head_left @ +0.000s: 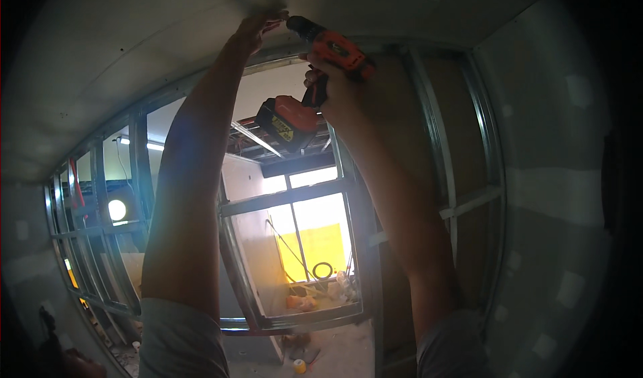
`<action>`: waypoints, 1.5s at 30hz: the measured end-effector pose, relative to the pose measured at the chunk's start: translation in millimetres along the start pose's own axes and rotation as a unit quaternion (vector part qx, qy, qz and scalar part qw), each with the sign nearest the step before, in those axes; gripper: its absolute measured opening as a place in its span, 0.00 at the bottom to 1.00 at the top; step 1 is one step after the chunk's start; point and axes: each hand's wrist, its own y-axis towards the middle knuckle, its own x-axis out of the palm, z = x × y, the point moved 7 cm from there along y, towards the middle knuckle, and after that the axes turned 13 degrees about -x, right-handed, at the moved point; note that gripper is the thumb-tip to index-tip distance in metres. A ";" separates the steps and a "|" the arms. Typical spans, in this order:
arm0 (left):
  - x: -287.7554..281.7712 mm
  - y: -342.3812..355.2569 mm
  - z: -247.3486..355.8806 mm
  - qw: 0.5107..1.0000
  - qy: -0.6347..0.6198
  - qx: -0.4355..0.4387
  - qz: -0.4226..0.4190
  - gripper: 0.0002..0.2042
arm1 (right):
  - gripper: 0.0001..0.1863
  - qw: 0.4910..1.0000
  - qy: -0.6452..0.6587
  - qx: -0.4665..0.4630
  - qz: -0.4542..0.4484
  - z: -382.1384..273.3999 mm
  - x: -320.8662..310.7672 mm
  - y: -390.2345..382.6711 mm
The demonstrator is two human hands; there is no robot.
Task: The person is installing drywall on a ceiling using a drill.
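Drill (340,51) sits up by the top rail of the stud frame (140,151), tilted, nose toward the upper left, battery pack (288,122) hanging in front of the frame's bright opening. Right hand (335,90), also before that opening, has fingers curled round the grip; trigger pressure cannot tell. Left hand (253,32) is raised just above the frame's top rail, near the ceiling panel (167,43), fingers bunched close together beside the chuck (305,28). Maybe pinching something small there; too dark to tell.

Risks, my judgement: tip could skid and catch the left fingers, since they're so near the chuck and the drill is angled. Anything held there could drop past the frame if the pinch loosens. Wrists could sag, as both arms reach overhead with the battery weight low. Poor aim likely too: panel dim above the frame, strong backlight through its opening.

Look of drill: orange-red body with black parts, dark chuck, dark grip, chunky battery in red and black with a yellowish label. Bit not made out; contact between nose and panel above the frame, cannot tell.
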 end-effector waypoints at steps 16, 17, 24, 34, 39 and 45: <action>4.7 3.5 -0.3 0.997 0.063 -0.045 0.001 0.17 | 0.46 0.466 -0.766 -0.329 -0.296 -55.8 42.5 -32.7; 13.7 4.7 -0.1 0.997 0.061 -0.043 -0.006 0.17 | 0.44 0.405 -0.789 -0.347 -0.306 -55.3 36.0 -28.7; -7.2 14.8 -8.0 0.999 0.029 0.011 -0.042 0.16 | 0.47 0.324 -0.800 -0.350 -0.363 -57.7 42.2 -10.9; 12.3 -12.7 -0.7 0.992 0.087 -0.094 0.016 0.19 | 0.41 0.339 -0.753 -0.405 -0.392 -61.7 52.3 -8.0; 0.6 -3.1 -2.6 0.992 0.094 -0.078 -0.006 0.19 | 0.43 0.333 -0.764 -0.391 -0.391 -57.8 48.7 -2.5; 9.2 -8.0 -4.0 0.992 0.089 -0.090 -0.009 0.21 | 0.42 0.378 -0.731 -0.400 -0.403 -62.7 49.4 -1.9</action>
